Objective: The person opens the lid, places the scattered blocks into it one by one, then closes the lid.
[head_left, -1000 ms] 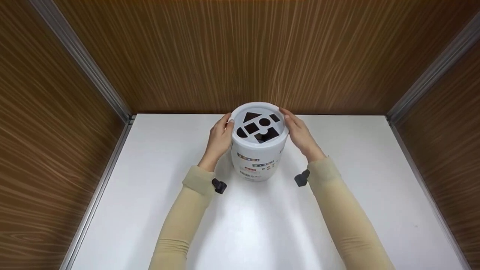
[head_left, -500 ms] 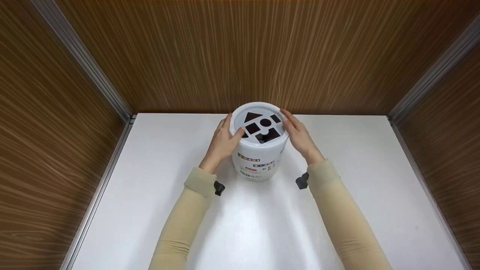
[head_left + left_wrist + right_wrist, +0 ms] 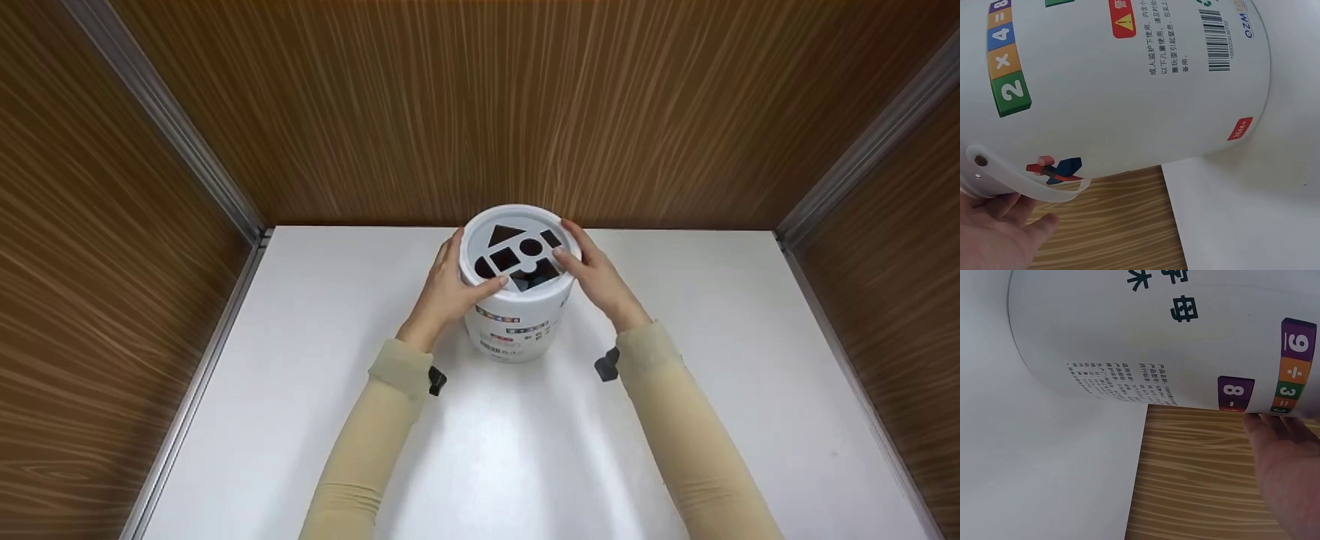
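A white cylindrical bucket [image 3: 514, 334] printed with small colored number blocks stands upright near the table's back edge. Its white lid [image 3: 517, 218] has several dark cut-out shapes, among them a triangle, a square and a circle. My left hand [image 3: 448, 291] grips the lid at its left side, thumb over the front rim and fingers along the side. On the right, my right hand [image 3: 600, 276] holds the lid too, its thumb reaching over the rim onto the top. A pale plastic handle [image 3: 1022, 183] hangs beside the left fingers in the left wrist view. Some fingertips are hidden behind the bucket.
The white table [image 3: 300, 420] carries the bucket. A brown wood-grain panel [image 3: 517, 105] rises right behind it, with similar panels at left and right joined by metal rails [image 3: 172, 135]. Black wrist mounts [image 3: 607, 365] stick out from both sleeves.
My left thumb has moved from the left side across the lid to its front rim. My right thumb has moved inward onto the lid's top. The bucket stays in place.
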Demonstrator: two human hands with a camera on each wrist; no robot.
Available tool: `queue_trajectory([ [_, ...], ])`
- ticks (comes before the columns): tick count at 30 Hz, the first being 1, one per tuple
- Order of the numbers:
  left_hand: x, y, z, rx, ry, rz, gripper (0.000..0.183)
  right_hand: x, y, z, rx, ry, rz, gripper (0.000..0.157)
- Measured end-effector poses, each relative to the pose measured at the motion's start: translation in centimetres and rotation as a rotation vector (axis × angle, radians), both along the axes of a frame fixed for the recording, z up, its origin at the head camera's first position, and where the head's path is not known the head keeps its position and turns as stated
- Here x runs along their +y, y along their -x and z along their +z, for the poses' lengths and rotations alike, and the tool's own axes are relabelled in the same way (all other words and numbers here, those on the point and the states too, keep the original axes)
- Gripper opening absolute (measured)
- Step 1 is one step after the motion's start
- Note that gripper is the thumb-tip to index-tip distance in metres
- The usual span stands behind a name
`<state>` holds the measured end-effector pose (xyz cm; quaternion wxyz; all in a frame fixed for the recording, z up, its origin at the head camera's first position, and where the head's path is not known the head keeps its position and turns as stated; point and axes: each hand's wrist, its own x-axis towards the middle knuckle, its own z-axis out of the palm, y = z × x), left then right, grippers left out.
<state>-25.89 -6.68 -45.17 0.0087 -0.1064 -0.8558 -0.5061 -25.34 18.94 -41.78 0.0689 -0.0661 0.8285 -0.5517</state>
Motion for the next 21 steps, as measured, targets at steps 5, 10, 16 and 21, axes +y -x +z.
queue_trajectory([
  [5, 0.1, 0.1, -0.5, 0.018, -0.058, -0.021, 0.112, -0.3, -1.2, 0.9, -0.017, 0.004, -0.016, 0.068],
  [10, 0.3, 0.3, -1.1, 0.012, -0.165, -0.089, 0.105, 0.5, -0.8, -1.8, 0.035, -0.028, -0.065, 0.07],
  [16, 0.3, 0.7, -1.4, -0.016, -0.246, -0.122, 0.094, 0.7, -1.9, -2.8, 0.133, -0.105, -0.141, 0.072],
  [21, 0.7, 0.4, -1.3, -0.031, -0.251, -0.098, 0.085, 0.6, -3.3, -2.8, 0.217, -0.163, -0.175, 0.072],
])
